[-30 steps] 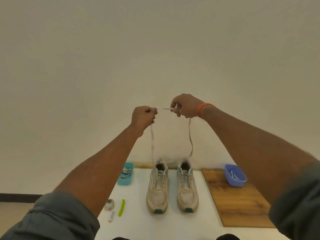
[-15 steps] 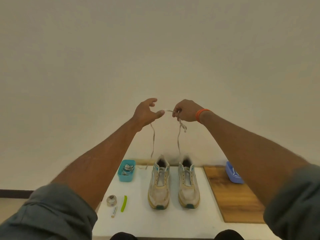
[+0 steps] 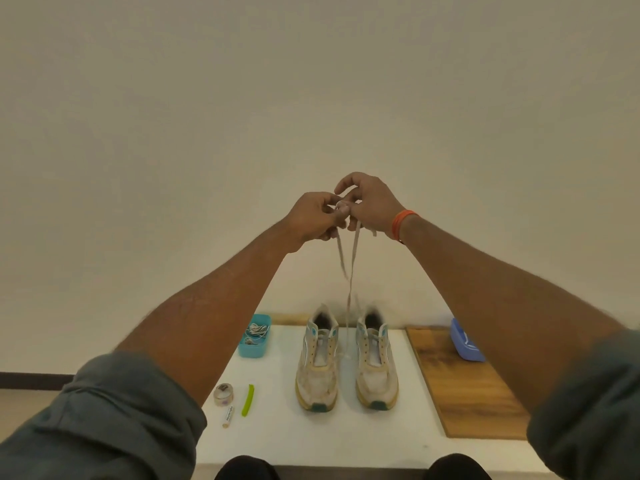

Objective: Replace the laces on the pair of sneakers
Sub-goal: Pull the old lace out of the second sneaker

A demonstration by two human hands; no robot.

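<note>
Left hand (image 3: 317, 216) and right hand (image 3: 369, 206) both pinch one lace (image 3: 351, 271) overhead, apparently gathering it; its strands dangle toward the sneakers (image 3: 346, 368) on the surface (image 3: 311, 441).

A plain cream wall (image 3: 311, 98) fills most of the view, evenly lit and bare. Low against it stands a white bench (image 3: 277, 441), its far edge touching the wall. A wooden board (image 3: 464, 393) lies on the bench's right part. At the lower left a dark skirting strip (image 3: 31, 381) runs along the foot of the wall, with pale tan floor (image 3: 20, 407) beneath it.
</note>
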